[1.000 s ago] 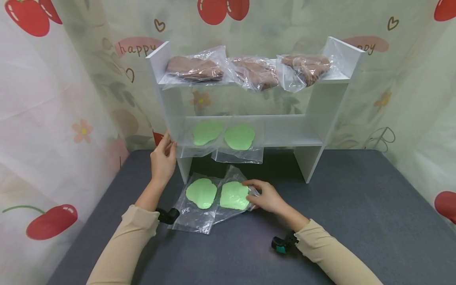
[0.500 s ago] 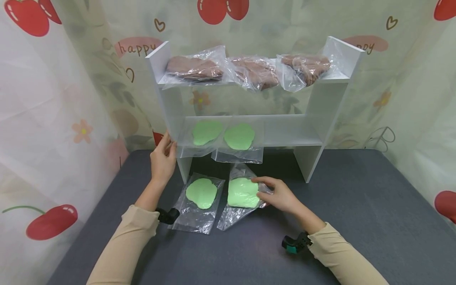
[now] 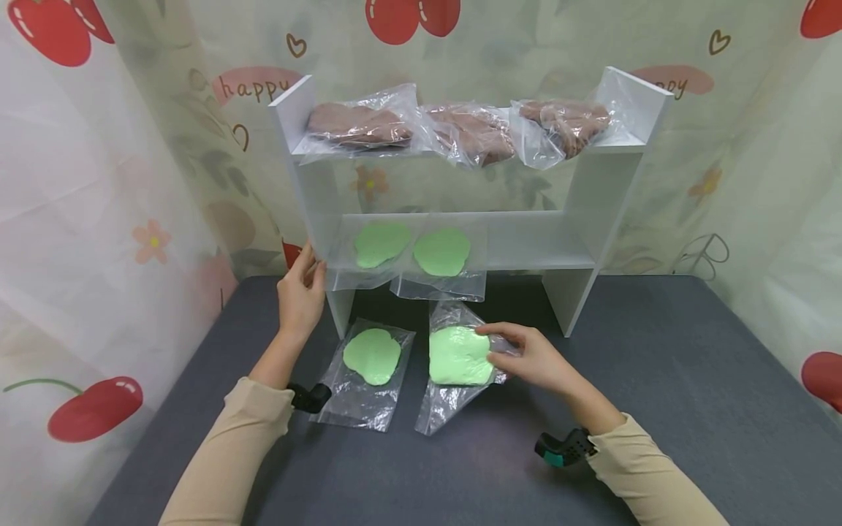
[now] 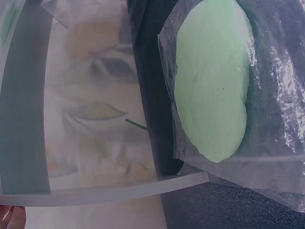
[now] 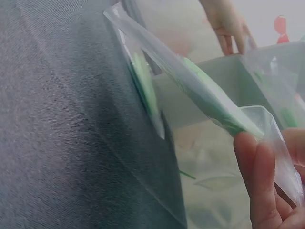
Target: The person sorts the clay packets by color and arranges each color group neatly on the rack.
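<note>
My right hand (image 3: pixel 536 358) pinches the right edge of a clear plastic bag (image 3: pixel 444 409) holding a flat pale-green piece (image 3: pixel 460 356). In the right wrist view this bag (image 5: pixel 190 86) is tilted, lifted off the table, with fingertips (image 5: pixel 248 148) on its edge. My left hand (image 3: pixel 302 299) holds the left side panel of a white shelf unit (image 3: pixel 533 248); the left wrist view shows only its fingertips (image 4: pixel 12 217) at the panel. A second bagged green piece (image 3: pixel 371 356) lies on the table to the left of the lifted one.
Two bagged green pieces (image 3: pixel 442 252) lie on the left of the middle shelf, their bags overhanging its front edge. Several bagged brown pieces (image 3: pixel 358 126) line the top shelf. A dark grey table (image 3: pixel 421 482) lies beneath, with patterned curtains (image 3: pixel 164 146) around it.
My right hand has drawn its bagged green piece to the right, away from the bag it overlapped, and raised it slightly. The left hand has stayed on the panel.
</note>
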Tool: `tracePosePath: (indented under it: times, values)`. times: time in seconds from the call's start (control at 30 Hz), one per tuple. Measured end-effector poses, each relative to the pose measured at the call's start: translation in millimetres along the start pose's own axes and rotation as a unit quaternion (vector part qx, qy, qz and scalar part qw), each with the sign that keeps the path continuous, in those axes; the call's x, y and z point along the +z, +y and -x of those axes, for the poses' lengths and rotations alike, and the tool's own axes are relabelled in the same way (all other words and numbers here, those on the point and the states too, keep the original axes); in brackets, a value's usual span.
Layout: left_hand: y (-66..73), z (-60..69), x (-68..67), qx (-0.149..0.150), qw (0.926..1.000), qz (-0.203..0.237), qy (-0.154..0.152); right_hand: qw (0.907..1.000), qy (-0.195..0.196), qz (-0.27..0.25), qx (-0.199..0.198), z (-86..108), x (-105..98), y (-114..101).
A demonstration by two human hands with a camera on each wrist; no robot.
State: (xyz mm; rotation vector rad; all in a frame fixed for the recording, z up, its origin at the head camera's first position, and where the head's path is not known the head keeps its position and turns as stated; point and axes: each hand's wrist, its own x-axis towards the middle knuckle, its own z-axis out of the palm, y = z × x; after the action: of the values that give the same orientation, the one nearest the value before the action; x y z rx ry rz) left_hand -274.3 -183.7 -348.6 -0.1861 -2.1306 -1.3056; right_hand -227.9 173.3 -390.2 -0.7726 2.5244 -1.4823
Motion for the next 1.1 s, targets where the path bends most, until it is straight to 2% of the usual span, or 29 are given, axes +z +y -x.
tracePosePath:
  times: [0.33, 0.67, 0.9, 1.1]
  values:
    - [1.3, -0.5, -0.5, -0.014, 0.9999, -0.003, 0.001, 0.9988, -0.037, -0.017, -0.028, 6.2, -8.9, -8.5]
    - [1.3, 0.1, -0.3, -0.014, 0.9999, -0.005, 0.001, 0.9960, -0.062, -0.006, -0.064, 10.1, -10.8, -21.2]
    - [0.0, -0.1, 0.5, -0.016, 0.9999, -0.005, 0.001, 0.9912, -0.086, -0.023, -0.098, 12.6, -14.5, -30.1]
    - [-0.6, -0.3, 1.1, -0.018, 0.9998, -0.004, 0.002, 0.9873, -0.089, -0.039, -0.126, 15.8, -19.8, -40.7]
